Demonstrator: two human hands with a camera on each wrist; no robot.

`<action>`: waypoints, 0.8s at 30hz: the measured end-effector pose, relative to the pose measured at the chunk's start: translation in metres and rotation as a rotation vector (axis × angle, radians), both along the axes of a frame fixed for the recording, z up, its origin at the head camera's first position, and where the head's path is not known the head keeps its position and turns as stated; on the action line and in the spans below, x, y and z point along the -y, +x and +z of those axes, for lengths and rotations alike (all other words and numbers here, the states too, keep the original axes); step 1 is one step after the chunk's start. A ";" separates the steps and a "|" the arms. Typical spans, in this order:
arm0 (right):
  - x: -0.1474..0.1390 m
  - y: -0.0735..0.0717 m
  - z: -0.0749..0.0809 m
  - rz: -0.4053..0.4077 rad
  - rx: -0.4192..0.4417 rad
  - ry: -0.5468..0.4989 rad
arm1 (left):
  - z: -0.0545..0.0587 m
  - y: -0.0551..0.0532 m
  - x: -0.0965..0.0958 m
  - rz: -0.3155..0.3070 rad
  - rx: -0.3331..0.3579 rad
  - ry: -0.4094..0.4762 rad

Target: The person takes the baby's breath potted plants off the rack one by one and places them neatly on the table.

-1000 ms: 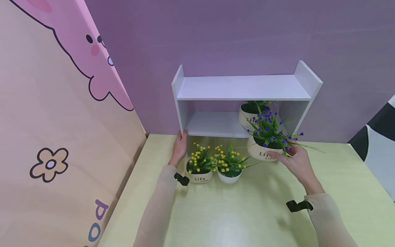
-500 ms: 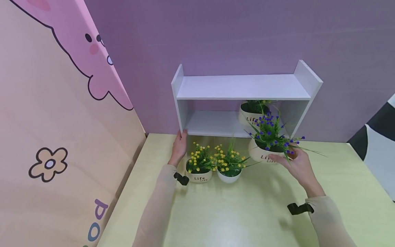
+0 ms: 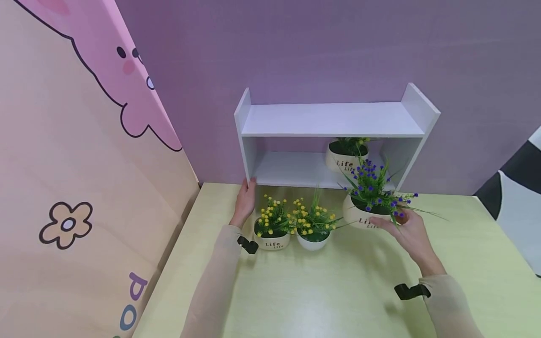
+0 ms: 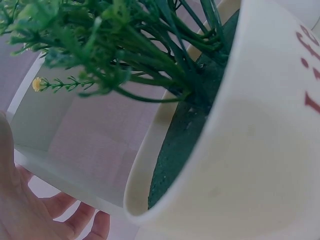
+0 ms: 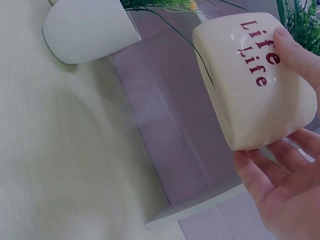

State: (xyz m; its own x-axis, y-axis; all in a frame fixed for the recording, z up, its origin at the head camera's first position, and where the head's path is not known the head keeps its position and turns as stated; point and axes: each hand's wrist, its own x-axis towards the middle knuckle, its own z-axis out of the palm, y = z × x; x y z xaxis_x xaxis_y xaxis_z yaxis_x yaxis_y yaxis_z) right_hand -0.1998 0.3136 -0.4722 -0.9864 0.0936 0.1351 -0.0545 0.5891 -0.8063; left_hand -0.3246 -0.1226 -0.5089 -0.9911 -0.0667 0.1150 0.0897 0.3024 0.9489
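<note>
My right hand point(image 3: 412, 234) holds a cream "Life" flowerpot point(image 3: 359, 216) with purple-blue artificial flowers, off the table in front of the shelf's right end. In the right wrist view its thumb presses the lettered side of the pot point(image 5: 255, 100), with fingers underneath. At the lower left corner of the white two-tier shelf point(image 3: 334, 119), my left hand point(image 3: 244, 203) grips the side panel. The left wrist view shows several fingers point(image 4: 75, 217) at the board's edge. Inside the lower tier, at the right, stands another "Life" pot point(image 3: 338, 162), partly covered by the blue flowers.
A cream pot with yellow flowers point(image 3: 272, 242) and a white pot with yellow flowers point(image 3: 313, 244) stand side by side on the pale table point(image 3: 296, 295), before the shelf. A purple wall point(image 3: 321, 51) rises behind; a decorated wall point(image 3: 84, 164) borders the left.
My right hand has brought the blue-flowered pot slightly down and to the right, away from the shelf. My left hand stays on the shelf's corner.
</note>
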 end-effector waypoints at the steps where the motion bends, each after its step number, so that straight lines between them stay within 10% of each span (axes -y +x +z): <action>1: 0.000 0.001 -0.002 -0.005 0.003 0.000 | 0.000 0.000 0.000 0.000 0.001 -0.001; 24: -0.009 0.012 -0.030 -0.020 0.075 0.012 | 0.001 0.002 -0.002 0.010 -0.018 0.001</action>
